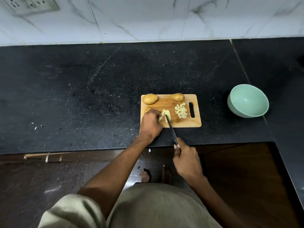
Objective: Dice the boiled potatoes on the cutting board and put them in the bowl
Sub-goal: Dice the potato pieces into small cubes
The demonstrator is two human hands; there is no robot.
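A wooden cutting board (179, 123) lies on the black counter. Two whole potatoes sit along its far edge, one at the left (150, 98) and one further right (177, 97). A pile of diced potato (181, 111) lies near the board's handle slot. My left hand (150, 122) holds pale potato slices (164, 114) down on the board with curled fingers. My right hand (186, 159) grips the handle of a knife (171, 129), whose blade tip rests on those slices. A pale green bowl (248, 100) stands to the right of the board and holds nothing.
The black granite counter (82, 96) stretches wide to the left and behind the board, with a white marble-tiled wall (148, 18) at the back. The counter's front edge runs just below the board. My bare feet (156, 174) show on the floor below.
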